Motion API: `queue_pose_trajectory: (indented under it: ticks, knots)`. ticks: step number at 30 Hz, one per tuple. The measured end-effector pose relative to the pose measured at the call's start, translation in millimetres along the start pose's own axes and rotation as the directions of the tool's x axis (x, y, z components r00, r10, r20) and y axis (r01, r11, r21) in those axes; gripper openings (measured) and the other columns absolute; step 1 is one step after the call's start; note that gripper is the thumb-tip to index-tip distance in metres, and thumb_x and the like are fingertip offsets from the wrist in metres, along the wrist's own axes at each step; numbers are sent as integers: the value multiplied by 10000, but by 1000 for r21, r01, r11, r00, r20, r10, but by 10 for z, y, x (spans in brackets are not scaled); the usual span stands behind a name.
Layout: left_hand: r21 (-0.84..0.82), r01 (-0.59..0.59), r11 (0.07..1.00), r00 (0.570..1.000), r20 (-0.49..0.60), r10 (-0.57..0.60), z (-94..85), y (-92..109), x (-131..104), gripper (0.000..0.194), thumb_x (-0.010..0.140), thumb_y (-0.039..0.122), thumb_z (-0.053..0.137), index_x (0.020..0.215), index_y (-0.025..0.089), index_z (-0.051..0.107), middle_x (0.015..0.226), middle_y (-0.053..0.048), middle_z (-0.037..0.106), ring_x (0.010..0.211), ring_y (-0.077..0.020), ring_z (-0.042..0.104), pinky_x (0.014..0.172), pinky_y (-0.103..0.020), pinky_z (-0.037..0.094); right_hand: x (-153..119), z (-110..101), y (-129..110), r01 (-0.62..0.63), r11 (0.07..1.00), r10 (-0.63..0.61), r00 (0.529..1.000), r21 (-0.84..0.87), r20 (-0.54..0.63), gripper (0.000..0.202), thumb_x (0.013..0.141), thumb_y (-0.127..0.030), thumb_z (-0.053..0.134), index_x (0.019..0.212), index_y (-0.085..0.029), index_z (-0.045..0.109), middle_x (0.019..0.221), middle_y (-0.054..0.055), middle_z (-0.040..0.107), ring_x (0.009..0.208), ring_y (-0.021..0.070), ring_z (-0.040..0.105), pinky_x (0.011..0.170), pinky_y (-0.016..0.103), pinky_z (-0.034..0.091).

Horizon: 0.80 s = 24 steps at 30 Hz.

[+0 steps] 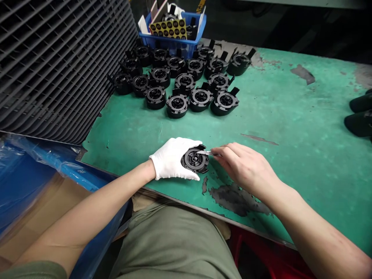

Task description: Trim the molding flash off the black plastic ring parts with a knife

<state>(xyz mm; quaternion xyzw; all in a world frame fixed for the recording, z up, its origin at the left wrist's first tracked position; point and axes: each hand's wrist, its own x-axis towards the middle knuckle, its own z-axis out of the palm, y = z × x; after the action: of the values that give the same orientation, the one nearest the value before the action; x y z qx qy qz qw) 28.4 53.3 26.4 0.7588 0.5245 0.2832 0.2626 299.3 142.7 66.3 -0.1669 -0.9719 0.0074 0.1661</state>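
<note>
My left hand (174, 159), in a white glove, grips a round black part (195, 159) from its left side, with thumb and fingers around its edge. The part's ringed face points up, close to the front edge of the green table. From the right, my bare right hand (236, 161) pinches a thin pointed metal tool (207, 153). The tool's tip lies over the upper part of the ringed face; whether it touches cannot be made out.
Several similar black parts (177, 104) stand in rows at the back of the green table (290, 116). Behind them is a blue basket (186, 48) holding a yellow sticker sheet (168, 29). Stacked black trays (58, 58) rise at left. Dark parts (360, 123) sit at the right edge.
</note>
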Motion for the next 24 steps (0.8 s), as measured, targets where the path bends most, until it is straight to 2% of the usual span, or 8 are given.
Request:
queue_pose_trajectory:
  ticks: [5,10,13,17,21,24]
  knots:
    - [14,-2,1000,1000,13,1,-9,5,9,1043,664,715,994,1508,220,632,1471,-151,741,1348,-397,729,1188,-531,574,4,6,90,19,1000,-19,1000,-9,24,112,1142,-232,566,1150,-169,659,960,80,751,779,206,650,711,357,458]
    - [14,4,1000,1000,22,-4,-9,25,8,1015,689,693,982,1513,221,623,1474,-143,740,1357,-391,723,1189,-529,568,-80,3,148,-27,998,25,998,48,59,103,1152,-250,524,1139,-184,602,918,54,748,713,184,652,595,314,442]
    - [20,17,1000,999,36,-17,-14,35,6,1007,704,696,972,1518,223,613,1489,-143,728,1366,-390,714,1200,-533,555,-111,-15,131,-22,997,18,998,72,59,101,1153,-252,523,1173,-196,604,937,52,747,749,186,674,598,304,455]
    - [51,43,998,997,61,-47,-30,65,14,1078,686,736,970,1560,253,564,1505,-146,705,1379,-405,689,1206,-558,531,-127,-51,-16,-99,990,90,992,100,85,174,1151,-254,516,1265,-199,636,993,74,729,830,204,689,660,320,500]
    - [141,99,985,989,99,-113,11,168,19,1222,641,820,949,1616,231,505,1416,-173,703,1310,-435,675,1140,-588,532,-201,-93,-295,-208,970,197,976,126,91,277,1148,-231,498,1389,-183,626,997,90,689,868,229,672,750,355,548]
    - [184,127,975,987,77,-143,85,265,6,1200,655,872,896,1592,220,525,1363,-176,684,1250,-432,668,1079,-570,536,-305,-129,-477,-295,941,280,954,162,110,297,1142,-227,530,1427,-178,599,1020,89,685,906,237,680,753,358,552]
